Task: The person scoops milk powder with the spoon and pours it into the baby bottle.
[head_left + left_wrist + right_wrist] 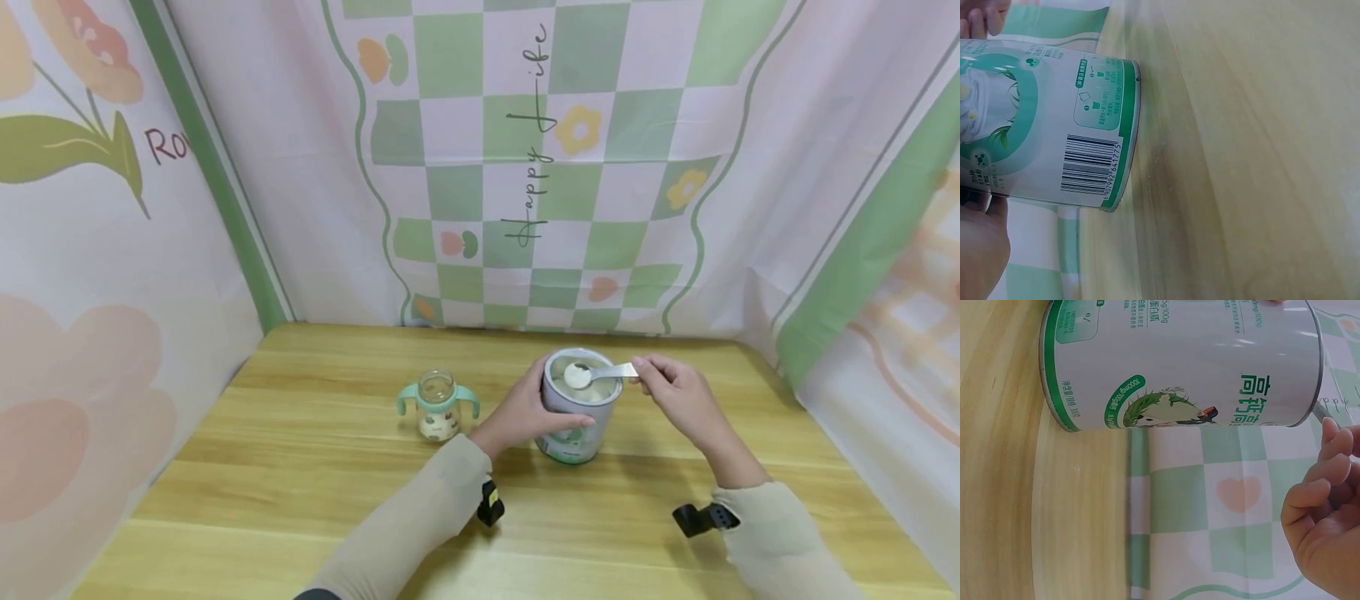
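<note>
We've got the left hand wrapped round the left side of the can, thumb across its front, fingers only as wide apart as the can, which stands on the worktop. Right hand, just off the can's right rim, pinches the handle end of the spoon, no spare gap, its bowl of white powder over the can's open mouth. We see both forearms angling inward from the bottom edge, two-handled bottle upright near the left wrist.
</note>
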`<state>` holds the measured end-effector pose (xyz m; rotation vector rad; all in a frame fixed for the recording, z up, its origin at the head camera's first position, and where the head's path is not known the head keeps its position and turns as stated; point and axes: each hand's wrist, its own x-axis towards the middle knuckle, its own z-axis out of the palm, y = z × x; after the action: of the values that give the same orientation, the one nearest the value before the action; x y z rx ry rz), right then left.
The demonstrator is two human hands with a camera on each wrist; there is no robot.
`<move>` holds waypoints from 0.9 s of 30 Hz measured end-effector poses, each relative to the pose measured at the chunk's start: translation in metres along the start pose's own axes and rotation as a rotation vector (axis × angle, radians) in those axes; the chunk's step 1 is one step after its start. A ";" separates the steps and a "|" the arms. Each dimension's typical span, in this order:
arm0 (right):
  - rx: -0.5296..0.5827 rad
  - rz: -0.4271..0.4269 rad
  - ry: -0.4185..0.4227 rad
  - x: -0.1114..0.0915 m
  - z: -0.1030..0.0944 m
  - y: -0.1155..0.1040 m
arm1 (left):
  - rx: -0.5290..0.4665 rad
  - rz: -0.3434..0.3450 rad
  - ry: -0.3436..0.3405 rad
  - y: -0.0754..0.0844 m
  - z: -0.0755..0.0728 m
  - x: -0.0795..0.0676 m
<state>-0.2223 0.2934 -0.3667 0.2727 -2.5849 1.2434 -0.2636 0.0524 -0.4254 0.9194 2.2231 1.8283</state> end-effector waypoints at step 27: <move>0.053 -0.028 0.002 0.003 -0.003 -0.013 | 0.211 -0.001 -0.018 0.024 -0.032 -0.016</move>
<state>-0.2214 0.2875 -0.3543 0.3170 -2.5401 1.3026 -0.2563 0.0186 -0.3988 0.9631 2.4390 1.6005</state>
